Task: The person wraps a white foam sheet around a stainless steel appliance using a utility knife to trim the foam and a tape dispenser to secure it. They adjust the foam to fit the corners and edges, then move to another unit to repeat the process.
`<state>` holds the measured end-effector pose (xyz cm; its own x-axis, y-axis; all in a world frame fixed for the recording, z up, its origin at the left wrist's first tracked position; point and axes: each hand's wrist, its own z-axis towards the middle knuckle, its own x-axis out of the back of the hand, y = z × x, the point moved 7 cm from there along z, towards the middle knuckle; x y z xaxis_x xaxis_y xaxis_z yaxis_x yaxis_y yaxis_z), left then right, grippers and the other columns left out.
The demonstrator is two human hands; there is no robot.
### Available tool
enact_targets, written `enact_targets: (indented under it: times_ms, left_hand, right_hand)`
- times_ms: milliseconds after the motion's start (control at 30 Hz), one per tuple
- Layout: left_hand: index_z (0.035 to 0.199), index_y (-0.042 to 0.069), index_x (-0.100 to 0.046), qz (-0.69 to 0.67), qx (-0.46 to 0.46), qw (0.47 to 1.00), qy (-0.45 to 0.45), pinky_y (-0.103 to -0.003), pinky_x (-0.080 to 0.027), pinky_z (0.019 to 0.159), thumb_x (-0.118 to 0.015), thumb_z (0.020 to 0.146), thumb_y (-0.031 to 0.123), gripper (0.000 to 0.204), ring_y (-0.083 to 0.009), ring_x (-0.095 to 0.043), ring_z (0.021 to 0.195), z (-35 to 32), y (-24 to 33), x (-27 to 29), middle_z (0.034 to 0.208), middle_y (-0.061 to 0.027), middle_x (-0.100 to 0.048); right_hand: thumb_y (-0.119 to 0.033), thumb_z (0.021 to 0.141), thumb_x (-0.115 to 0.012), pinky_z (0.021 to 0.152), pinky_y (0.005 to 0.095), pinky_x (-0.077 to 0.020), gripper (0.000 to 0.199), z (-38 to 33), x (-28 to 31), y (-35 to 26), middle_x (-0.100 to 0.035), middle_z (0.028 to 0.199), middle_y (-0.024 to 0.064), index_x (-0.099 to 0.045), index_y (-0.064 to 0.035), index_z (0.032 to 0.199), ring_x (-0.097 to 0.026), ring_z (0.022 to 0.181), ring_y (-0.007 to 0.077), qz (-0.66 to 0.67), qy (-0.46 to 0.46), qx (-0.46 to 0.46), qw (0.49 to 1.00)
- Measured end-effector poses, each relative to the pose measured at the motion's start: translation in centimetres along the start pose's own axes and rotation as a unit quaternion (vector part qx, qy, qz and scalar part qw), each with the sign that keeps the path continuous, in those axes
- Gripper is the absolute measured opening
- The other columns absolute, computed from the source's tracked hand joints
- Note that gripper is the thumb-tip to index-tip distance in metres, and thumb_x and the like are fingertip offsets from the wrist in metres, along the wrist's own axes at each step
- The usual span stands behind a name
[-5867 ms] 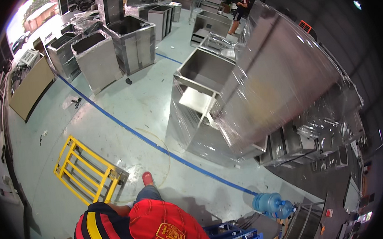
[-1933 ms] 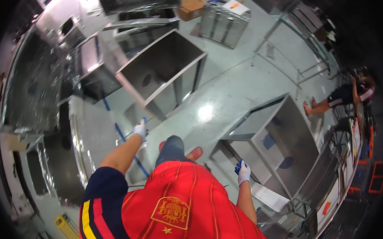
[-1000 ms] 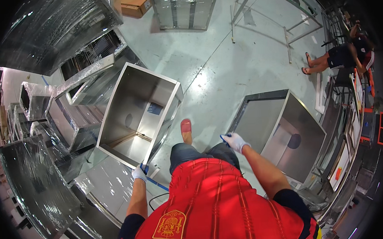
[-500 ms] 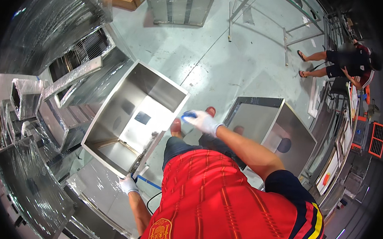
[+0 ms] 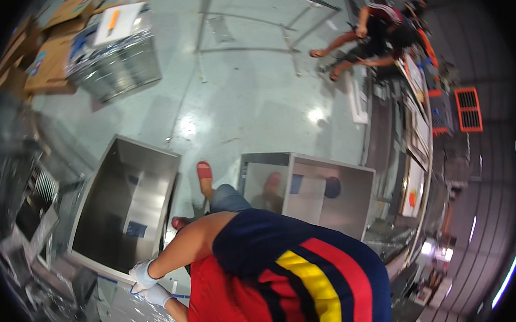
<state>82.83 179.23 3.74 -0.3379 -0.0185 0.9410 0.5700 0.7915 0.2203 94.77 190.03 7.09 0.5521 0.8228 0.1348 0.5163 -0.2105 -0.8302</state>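
A brushed-steel open box point(image 5: 131, 195) lies on the floor to my left, its hollow facing up and a dark blue patch on its inner wall. At its near corner my two white-gloved hands meet. My right hand point(image 5: 141, 274) reaches across my body, its fingers curled at the box's rim. Just below it is my left hand point(image 5: 157, 295), also closed, with a small bit of blue point(image 5: 137, 289) at its fingertips. What either hand grips is blurred and partly hidden. A blue hose point(image 5: 181, 296) runs beside my left wrist.
A second open steel box point(image 5: 345, 185) stands to my right. Film-wrapped metal units crowd the left side. Cartons point(image 5: 51, 61) and a wrapped cabinet point(image 5: 119, 63) stand at far left, a metal frame point(image 5: 243, 17) ahead. Another person point(image 5: 374, 39) sits at far right.
My right hand has swung left from in front of my body, where it held something blue, to join my left hand at the box's corner. The view has turned right; the other person now bends forward.
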Motion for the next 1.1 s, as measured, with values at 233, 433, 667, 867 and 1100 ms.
enact_targets:
  times_ms: [233, 433, 667, 867, 1100]
  left_hand:
    - [0.168, -0.002, -0.038, -0.175, -0.183, 0.963, -0.09, -0.045, -0.046, 0.12, -0.061, 0.113, 0.027, 0.067, -0.0389, -0.059, 0.145, -7.3, 13.1, -1.5, 0.161, -0.0279, -0.055]
    - [0.169, -0.004, -0.033, -0.157, -0.258, 0.938, -0.168, -0.046, -0.039, 0.127, -0.054, 0.118, 0.026, 0.063, -0.0413, -0.042, 0.158, -4.8, 14.1, -12.0, 0.172, -0.0325, -0.035]
    - [0.17, -0.008, -0.026, 0.003, -0.06, 0.955, -0.289, -0.046, -0.035, 0.13, -0.057, 0.113, 0.05, 0.087, -0.0483, -0.032, 0.162, -1.6, 11.0, -25.3, 0.174, -0.0391, -0.025]
    - [0.166, -0.01, -0.034, -0.01, -0.068, 0.933, -0.353, -0.042, -0.035, 0.128, -0.055, 0.108, 0.066, 0.098, -0.0417, -0.035, 0.162, -3.7, 19.5, -29.6, 0.169, -0.0348, -0.04]
    - [0.172, 0.007, -0.029, -0.056, -0.009, 0.891, -0.45, -0.041, -0.034, 0.126, -0.053, 0.109, 0.066, 0.09, -0.0358, -0.038, 0.159, -5.5, 25.5, -33.1, 0.173, -0.0231, -0.039]
  right_hand:
    - [-0.056, 0.09, -0.075, 0.099, 0.0485, -0.0607, 0.064, -3.2, 12.9, 6.4, -0.079, 0.113, 0.0286, -0.08, 0.0037, 0.113, -0.077, 0.109, 0.0434, 0.016, 0.144, -0.045, 0.988]
    - [-0.064, 0.097, -0.069, 0.111, 0.0509, -0.0529, 0.079, -7.2, 24.4, 12.4, -0.071, 0.135, 0.0316, -0.069, 0.0074, 0.131, -0.068, 0.129, 0.0455, 0.006, 0.27, -0.112, 0.956]
    - [-0.069, 0.101, -0.061, 0.11, 0.0521, -0.052, 0.082, -8.5, 37.6, 22.1, -0.075, 0.131, 0.0285, -0.071, 0.0055, 0.135, -0.072, 0.126, 0.0427, 0.001, 0.337, -0.22, 0.915]
    - [-0.072, 0.1, -0.062, 0.116, 0.0526, -0.0484, 0.084, -6.7, 46.7, 32.1, -0.07, 0.143, 0.0256, -0.071, 0.0002, 0.141, -0.066, 0.136, 0.0416, 0.026, 0.306, -0.287, 0.908]
    - [-0.078, 0.095, -0.063, 0.116, 0.0527, -0.0506, 0.096, -2.5, 51.2, 43.7, -0.067, 0.145, 0.0306, -0.063, 0.0026, 0.146, -0.064, 0.138, 0.0454, 0.091, 0.242, -0.297, 0.919]
